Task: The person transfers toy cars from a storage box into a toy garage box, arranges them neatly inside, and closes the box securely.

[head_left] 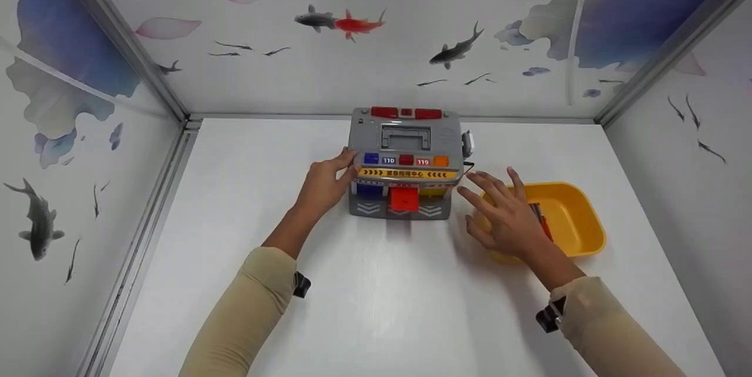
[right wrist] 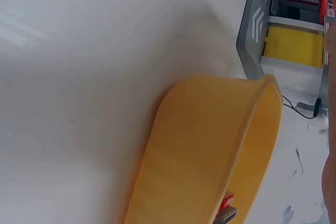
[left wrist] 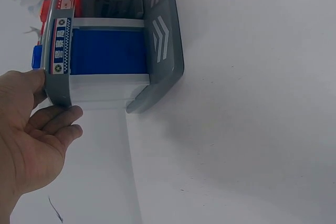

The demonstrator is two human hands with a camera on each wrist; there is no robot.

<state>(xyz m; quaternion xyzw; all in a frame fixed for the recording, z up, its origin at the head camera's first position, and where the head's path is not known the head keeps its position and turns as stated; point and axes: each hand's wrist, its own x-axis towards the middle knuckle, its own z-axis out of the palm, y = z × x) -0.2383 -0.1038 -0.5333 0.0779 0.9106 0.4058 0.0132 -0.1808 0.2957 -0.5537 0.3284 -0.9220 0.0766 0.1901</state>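
A grey toy garage [head_left: 405,136] stands at the back of the table, with red lights and a carry handle on its roof. Its red middle door [head_left: 404,198] sticks out toward the front; the blue door [left wrist: 107,51] and yellow door [right wrist: 294,45] are down. My left hand [head_left: 326,183] grips the garage's left roof edge, thumb on one side and fingers curled at the other. Spread fingers of my right hand [head_left: 499,212] hover by the garage's right front corner, over the near-left side of a yellow bin [head_left: 578,221]. That hand holds nothing visible.
Small red and dark pieces [head_left: 541,221] lie in the yellow bin, partly hidden by the right hand. A thin black cord [right wrist: 299,109] hangs at the garage's right side. Printed panels [head_left: 405,71] wall in the white table [head_left: 376,306] at back and sides.
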